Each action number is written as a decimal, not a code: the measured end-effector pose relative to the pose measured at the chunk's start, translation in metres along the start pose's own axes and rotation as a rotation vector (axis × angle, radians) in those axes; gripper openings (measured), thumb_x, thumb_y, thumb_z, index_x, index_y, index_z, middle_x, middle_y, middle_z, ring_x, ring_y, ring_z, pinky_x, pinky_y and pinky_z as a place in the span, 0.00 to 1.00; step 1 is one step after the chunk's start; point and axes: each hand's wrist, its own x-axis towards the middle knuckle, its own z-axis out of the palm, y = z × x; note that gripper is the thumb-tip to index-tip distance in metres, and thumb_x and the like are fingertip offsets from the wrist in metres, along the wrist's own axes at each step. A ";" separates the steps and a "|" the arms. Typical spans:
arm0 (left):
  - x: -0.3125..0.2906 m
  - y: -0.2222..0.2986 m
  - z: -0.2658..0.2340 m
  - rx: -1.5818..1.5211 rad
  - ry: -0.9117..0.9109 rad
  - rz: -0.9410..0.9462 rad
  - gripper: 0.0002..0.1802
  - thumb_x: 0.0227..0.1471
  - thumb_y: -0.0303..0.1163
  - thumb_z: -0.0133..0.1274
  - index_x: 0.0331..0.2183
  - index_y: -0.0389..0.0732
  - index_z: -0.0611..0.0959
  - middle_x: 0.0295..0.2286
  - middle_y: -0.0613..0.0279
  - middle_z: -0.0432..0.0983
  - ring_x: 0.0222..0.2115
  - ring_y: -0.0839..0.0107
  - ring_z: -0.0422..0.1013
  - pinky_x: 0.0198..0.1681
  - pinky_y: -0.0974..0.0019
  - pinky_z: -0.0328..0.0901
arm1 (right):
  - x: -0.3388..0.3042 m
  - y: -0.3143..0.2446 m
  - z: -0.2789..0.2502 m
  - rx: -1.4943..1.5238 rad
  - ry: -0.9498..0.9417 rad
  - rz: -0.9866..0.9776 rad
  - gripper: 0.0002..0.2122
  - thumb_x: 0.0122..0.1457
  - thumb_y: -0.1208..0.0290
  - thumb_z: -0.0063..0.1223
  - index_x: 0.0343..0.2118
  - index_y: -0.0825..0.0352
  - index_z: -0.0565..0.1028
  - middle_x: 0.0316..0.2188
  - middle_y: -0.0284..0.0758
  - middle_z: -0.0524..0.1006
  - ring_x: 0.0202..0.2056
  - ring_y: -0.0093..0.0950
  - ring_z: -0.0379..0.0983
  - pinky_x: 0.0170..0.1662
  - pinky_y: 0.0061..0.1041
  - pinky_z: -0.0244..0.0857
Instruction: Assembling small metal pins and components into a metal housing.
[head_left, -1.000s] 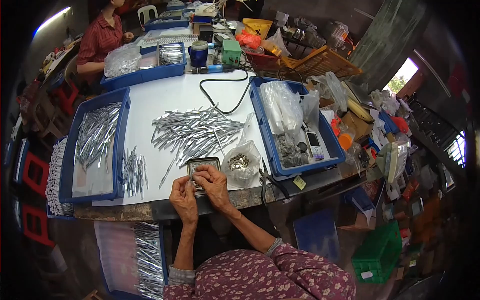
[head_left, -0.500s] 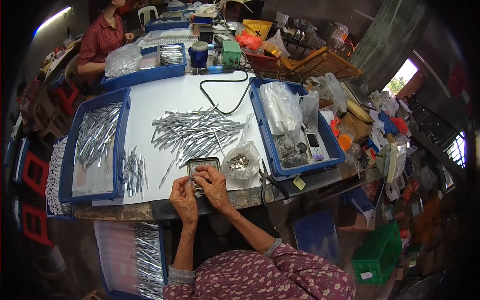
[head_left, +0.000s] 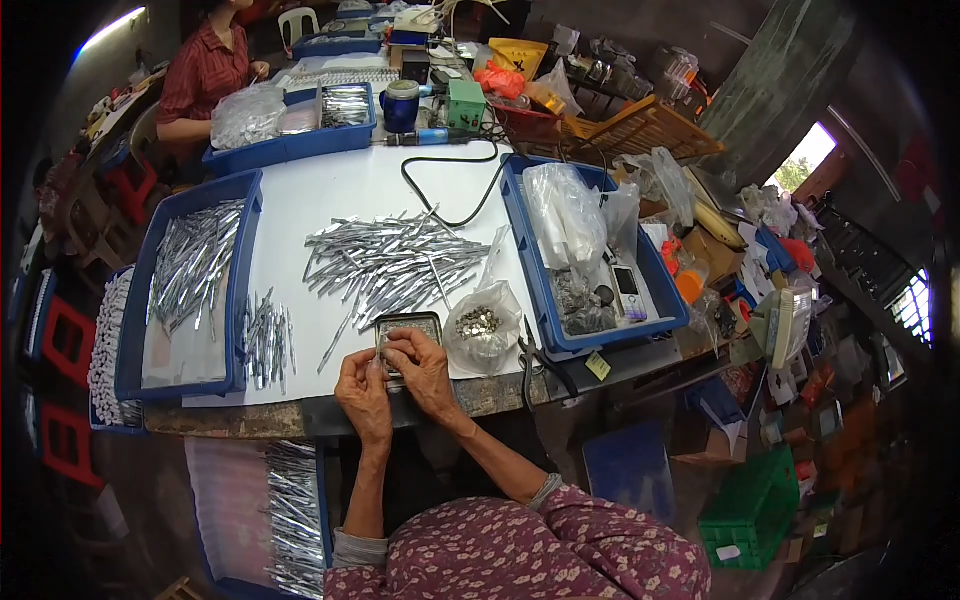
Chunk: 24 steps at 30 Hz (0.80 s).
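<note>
At the near edge of the table my left hand and my right hand meet fingertip to fingertip. Both are closed in a pinch on something small that I cannot make out. Just beneath and beyond them lies a shallow dark-rimmed tin, partly covered by my right hand. Beyond it spreads a loose pile of thin silvery metal strips, with a smaller bunch of strips to the left. Right of my right hand stands an opened clear plastic bag with small round metal pieces inside.
Dark-handled pliers lie at the table's front edge. A blue tray of strips stands left, and a blue tray with plastic bags and a phone right. A black cable curls behind the pile. A person in a red shirt sits far left.
Hardly anything differs. My hands keep their pinch over the tin, the left one shifted very slightly left, and the whole view has tilted a little.
</note>
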 end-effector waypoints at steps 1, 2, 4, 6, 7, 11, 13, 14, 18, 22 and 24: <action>0.000 0.000 0.000 -0.002 -0.003 0.002 0.04 0.51 0.20 0.44 0.32 0.31 0.72 0.19 0.70 0.65 0.19 0.86 0.59 0.20 0.82 0.52 | 0.001 0.000 -0.001 -0.005 -0.002 -0.004 0.11 0.51 0.77 0.51 0.38 0.73 0.68 0.28 0.33 0.75 0.31 0.17 0.70 0.34 0.14 0.64; 0.001 -0.001 0.001 -0.003 -0.004 0.001 0.04 0.51 0.20 0.44 0.32 0.31 0.72 0.19 0.70 0.65 0.19 0.86 0.59 0.20 0.82 0.52 | 0.001 0.001 -0.001 -0.011 -0.004 -0.008 0.11 0.51 0.77 0.51 0.38 0.73 0.68 0.28 0.33 0.75 0.31 0.17 0.70 0.34 0.14 0.64; 0.001 -0.004 0.000 -0.027 -0.003 0.001 0.04 0.51 0.20 0.44 0.32 0.31 0.72 0.19 0.70 0.66 0.19 0.86 0.59 0.20 0.82 0.53 | 0.001 0.000 -0.001 -0.024 -0.003 -0.022 0.11 0.51 0.78 0.51 0.38 0.73 0.68 0.28 0.33 0.75 0.31 0.17 0.70 0.34 0.14 0.64; 0.001 -0.004 -0.001 -0.028 -0.002 -0.001 0.04 0.51 0.20 0.44 0.32 0.31 0.72 0.19 0.70 0.66 0.19 0.86 0.59 0.20 0.82 0.53 | 0.001 -0.001 0.000 -0.035 -0.003 -0.036 0.11 0.51 0.78 0.50 0.38 0.73 0.68 0.28 0.33 0.75 0.31 0.16 0.70 0.34 0.14 0.64; 0.001 -0.004 -0.002 -0.029 -0.003 -0.003 0.04 0.51 0.20 0.44 0.31 0.31 0.72 0.19 0.70 0.66 0.19 0.86 0.59 0.20 0.82 0.53 | 0.000 -0.002 0.000 -0.060 0.000 -0.051 0.11 0.51 0.79 0.50 0.38 0.73 0.68 0.28 0.33 0.75 0.31 0.16 0.70 0.34 0.14 0.64; 0.002 -0.007 -0.004 0.001 -0.013 -0.016 0.04 0.51 0.20 0.44 0.32 0.31 0.72 0.19 0.69 0.65 0.19 0.86 0.59 0.20 0.82 0.53 | 0.000 -0.004 0.002 -0.118 0.014 -0.093 0.11 0.51 0.79 0.49 0.38 0.74 0.68 0.27 0.32 0.75 0.31 0.16 0.70 0.34 0.14 0.63; 0.002 -0.006 -0.003 -0.002 -0.013 -0.003 0.04 0.51 0.20 0.43 0.32 0.31 0.72 0.19 0.70 0.65 0.19 0.86 0.59 0.20 0.82 0.53 | 0.000 -0.004 0.000 -0.091 0.005 -0.060 0.11 0.51 0.79 0.49 0.38 0.74 0.68 0.27 0.32 0.75 0.30 0.16 0.69 0.34 0.14 0.63; 0.002 -0.006 -0.004 -0.002 -0.012 -0.003 0.04 0.51 0.20 0.43 0.32 0.31 0.72 0.19 0.70 0.65 0.19 0.86 0.59 0.20 0.82 0.53 | 0.000 -0.005 0.000 -0.063 -0.004 -0.027 0.11 0.51 0.79 0.49 0.38 0.74 0.68 0.27 0.32 0.75 0.30 0.15 0.69 0.34 0.14 0.63; 0.002 -0.004 -0.003 0.009 -0.007 -0.004 0.05 0.50 0.20 0.43 0.32 0.31 0.72 0.19 0.70 0.65 0.19 0.86 0.59 0.20 0.81 0.53 | 0.002 -0.001 0.001 -0.050 -0.011 -0.006 0.10 0.51 0.78 0.49 0.37 0.74 0.67 0.26 0.31 0.75 0.30 0.14 0.68 0.33 0.13 0.63; 0.004 -0.007 -0.003 0.037 -0.002 0.020 0.04 0.50 0.19 0.43 0.31 0.30 0.72 0.19 0.69 0.66 0.19 0.86 0.59 0.20 0.81 0.54 | 0.003 0.002 0.002 0.072 -0.011 0.014 0.09 0.53 0.78 0.48 0.37 0.74 0.67 0.25 0.29 0.73 0.28 0.13 0.67 0.31 0.13 0.62; 0.005 -0.004 -0.002 -0.004 -0.005 0.000 0.04 0.50 0.19 0.43 0.31 0.30 0.72 0.19 0.69 0.66 0.19 0.86 0.59 0.20 0.82 0.54 | 0.003 0.002 0.002 0.086 -0.022 -0.005 0.09 0.53 0.77 0.47 0.37 0.74 0.67 0.25 0.28 0.73 0.27 0.13 0.66 0.31 0.13 0.62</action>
